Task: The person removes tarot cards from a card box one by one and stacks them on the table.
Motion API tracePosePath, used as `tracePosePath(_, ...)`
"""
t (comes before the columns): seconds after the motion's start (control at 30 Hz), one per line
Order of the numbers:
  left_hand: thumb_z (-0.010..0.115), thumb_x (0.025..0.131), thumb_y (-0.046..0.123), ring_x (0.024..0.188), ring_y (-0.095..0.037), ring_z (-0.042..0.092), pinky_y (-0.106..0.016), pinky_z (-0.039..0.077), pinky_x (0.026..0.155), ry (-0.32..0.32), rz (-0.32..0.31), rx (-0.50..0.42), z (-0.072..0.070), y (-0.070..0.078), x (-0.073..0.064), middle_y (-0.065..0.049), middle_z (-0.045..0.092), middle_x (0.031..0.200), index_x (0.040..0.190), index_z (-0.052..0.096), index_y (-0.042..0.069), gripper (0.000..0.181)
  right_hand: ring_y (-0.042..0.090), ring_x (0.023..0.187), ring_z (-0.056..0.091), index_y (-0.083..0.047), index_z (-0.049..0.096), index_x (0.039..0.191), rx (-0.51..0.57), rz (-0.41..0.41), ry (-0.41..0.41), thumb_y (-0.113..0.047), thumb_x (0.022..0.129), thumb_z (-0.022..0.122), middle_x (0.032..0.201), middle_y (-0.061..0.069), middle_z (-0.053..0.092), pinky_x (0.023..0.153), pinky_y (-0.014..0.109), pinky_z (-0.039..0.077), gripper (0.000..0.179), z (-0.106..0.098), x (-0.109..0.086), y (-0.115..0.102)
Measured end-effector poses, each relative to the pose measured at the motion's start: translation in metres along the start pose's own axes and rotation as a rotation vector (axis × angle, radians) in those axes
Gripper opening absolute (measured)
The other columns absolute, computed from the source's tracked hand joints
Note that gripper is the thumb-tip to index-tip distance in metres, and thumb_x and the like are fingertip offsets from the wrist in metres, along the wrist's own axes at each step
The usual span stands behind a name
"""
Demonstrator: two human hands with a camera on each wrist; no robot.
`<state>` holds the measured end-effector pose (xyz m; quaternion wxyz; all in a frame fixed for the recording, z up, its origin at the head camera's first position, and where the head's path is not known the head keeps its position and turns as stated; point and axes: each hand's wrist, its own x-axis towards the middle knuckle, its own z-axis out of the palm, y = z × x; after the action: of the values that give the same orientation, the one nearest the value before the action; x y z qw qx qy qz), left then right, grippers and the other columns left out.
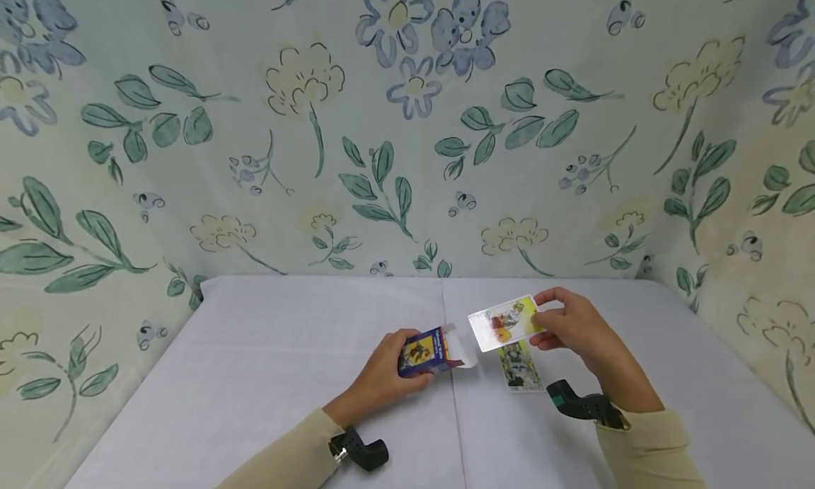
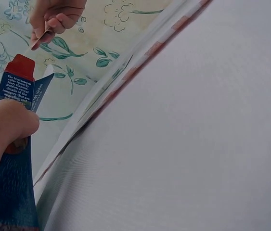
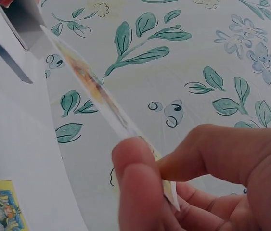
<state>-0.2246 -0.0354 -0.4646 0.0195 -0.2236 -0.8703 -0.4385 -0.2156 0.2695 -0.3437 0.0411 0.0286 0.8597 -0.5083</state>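
My left hand [image 1: 386, 369] grips a dark blue card box [image 1: 422, 353] with a picture on its front, its open flap pointing right. In the left wrist view the thumb lies across the box [image 2: 16, 178] below its raised red tab. My right hand [image 1: 573, 330] pinches a tarot card [image 1: 503, 324] by one end, between thumb and fingers, just right of the box and apart from it. The right wrist view shows that card [image 3: 89, 79] nearly edge-on. Another tarot card [image 1: 521, 367] lies face up on the table, partly hidden beneath the held one.
A white cloth covers the table [image 1: 267, 347], with a crease running down its middle. Floral fabric [image 1: 382, 156] hangs behind the table and along the sides. Each wrist wears a black camera mount [image 1: 366, 452].
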Motion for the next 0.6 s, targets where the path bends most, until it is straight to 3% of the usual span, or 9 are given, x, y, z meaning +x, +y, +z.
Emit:
tracePosePath(0.37, 0.075, 0.079, 0.044, 0.103, -0.013, 0.048, -0.033, 0.046, 0.087, -0.004, -0.003, -0.001, 0.001, -0.0015, -0.0011, 0.0, 0.051, 0.12, 0.138, 0.043, 0.017, 0.072, 0.024, 0.069, 0.064, 0.004, 0.039, 0.129, -0.068, 0.017, 0.038, -0.007, 0.088, 0.06, 0.095, 0.02, 0.065, 0.072, 0.035, 0.056, 0.047, 0.0001, 0.0008, 0.0023)
tracePosePath(0.6, 0.075, 0.079, 0.043, 0.103, -0.013, 0.048, -0.033, 0.045, 0.087, -0.005, -0.007, -0.005, 0.0012, -0.0015, -0.001, 0.001, 0.051, 0.121, 0.138, 0.043, 0.018, 0.072, 0.025, 0.074, 0.061, 0.008, 0.046, 0.125, -0.138, -0.032, 0.063, -0.01, 0.089, 0.058, 0.098, 0.019, 0.064, 0.074, 0.034, 0.054, 0.042, -0.0004, -0.0004, 0.0037)
